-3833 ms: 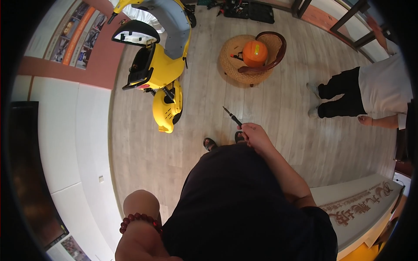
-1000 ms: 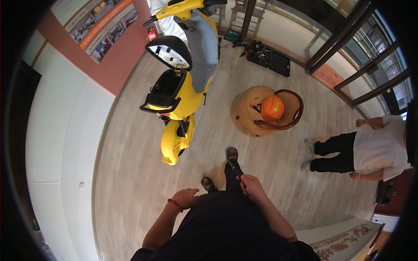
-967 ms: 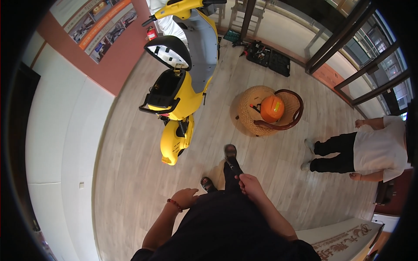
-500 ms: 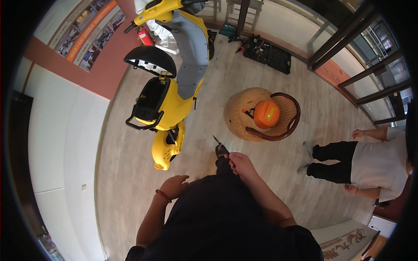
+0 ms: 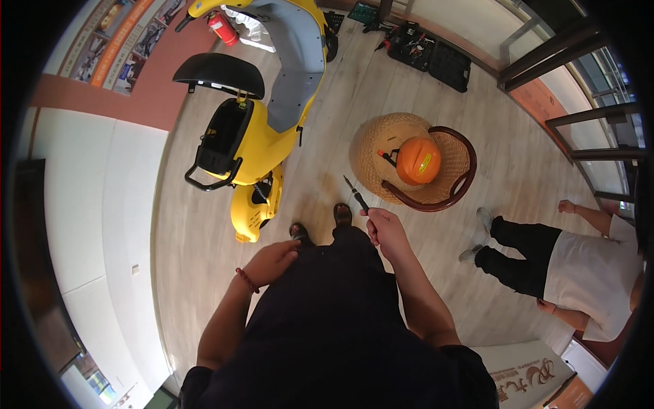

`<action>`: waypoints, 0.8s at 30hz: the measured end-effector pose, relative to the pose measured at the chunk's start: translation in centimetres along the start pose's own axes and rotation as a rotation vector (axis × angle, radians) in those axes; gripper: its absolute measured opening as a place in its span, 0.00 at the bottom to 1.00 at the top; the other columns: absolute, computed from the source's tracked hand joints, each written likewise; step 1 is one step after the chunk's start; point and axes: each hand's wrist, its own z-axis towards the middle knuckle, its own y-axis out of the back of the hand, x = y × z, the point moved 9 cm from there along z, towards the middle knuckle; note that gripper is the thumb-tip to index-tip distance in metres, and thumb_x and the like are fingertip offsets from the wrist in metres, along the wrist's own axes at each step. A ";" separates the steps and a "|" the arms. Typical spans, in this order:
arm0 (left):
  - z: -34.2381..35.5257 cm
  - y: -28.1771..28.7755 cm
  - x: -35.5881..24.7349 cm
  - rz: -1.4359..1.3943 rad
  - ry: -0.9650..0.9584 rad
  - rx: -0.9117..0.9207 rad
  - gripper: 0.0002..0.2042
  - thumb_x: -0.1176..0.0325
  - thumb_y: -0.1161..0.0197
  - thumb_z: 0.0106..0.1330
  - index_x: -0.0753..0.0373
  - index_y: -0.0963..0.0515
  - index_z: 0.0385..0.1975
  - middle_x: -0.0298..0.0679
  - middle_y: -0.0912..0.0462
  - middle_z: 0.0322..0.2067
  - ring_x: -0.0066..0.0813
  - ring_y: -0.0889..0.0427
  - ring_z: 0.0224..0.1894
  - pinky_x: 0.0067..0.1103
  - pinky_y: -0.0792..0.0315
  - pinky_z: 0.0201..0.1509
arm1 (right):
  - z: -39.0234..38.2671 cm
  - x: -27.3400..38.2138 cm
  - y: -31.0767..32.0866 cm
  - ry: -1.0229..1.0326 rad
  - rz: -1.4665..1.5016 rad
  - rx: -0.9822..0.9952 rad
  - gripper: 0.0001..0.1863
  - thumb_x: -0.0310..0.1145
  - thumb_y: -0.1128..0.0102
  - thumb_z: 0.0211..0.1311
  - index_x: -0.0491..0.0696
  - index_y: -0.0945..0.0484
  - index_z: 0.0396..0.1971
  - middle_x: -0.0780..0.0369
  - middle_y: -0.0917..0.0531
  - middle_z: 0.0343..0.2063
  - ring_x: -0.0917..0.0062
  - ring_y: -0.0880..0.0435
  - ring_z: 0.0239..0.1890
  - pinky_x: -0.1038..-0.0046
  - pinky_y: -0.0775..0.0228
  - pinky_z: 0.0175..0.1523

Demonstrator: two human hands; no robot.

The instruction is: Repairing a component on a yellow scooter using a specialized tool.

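Observation:
A screwdriver [image 5: 356, 196] with a dark handle and a thin metal shaft is gripped in my right hand [image 5: 387, 233], its tip pointing forward and away from me. My left hand [image 5: 271, 262], with a beaded bracelet at the wrist, hangs beside my dark clothes, its fingers loosely stretched and holding nothing. Ahead on the left stands a yellow scooter [image 5: 262, 158] with its black seat [image 5: 221, 71] tipped up over an uncovered storage well [image 5: 221, 136]. An orange helmet [image 5: 417, 161] rests on a round wicker chair [image 5: 371, 153] ahead on the right.
An opened black toolbox [image 5: 412, 51] lies on the floor at the far side, near glass doors. Another person [image 5: 586, 259] in a light shirt stands at the right. A red fire extinguisher [image 5: 222, 28] is beyond the scooter. A white cabinet wall [image 5: 129, 204] runs along the left.
My view has shifted, and both my feet now show. My right hand has come up a little with the screwdriver, while my left hand has moved slightly left and up.

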 end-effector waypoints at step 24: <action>1.3 4.4 0.6 -1.283 -0.046 -0.302 0.16 0.62 0.57 0.69 0.67 0.30 0.46 0.34 0.25 0.25 0.21 0.26 0.27 0.20 0.30 0.36 | -1.3 0.9 -13.4 -0.043 -0.273 0.629 0.13 0.32 0.56 0.64 0.38 0.27 0.38 0.71 0.34 0.15 0.90 0.40 0.15 0.87 0.49 0.19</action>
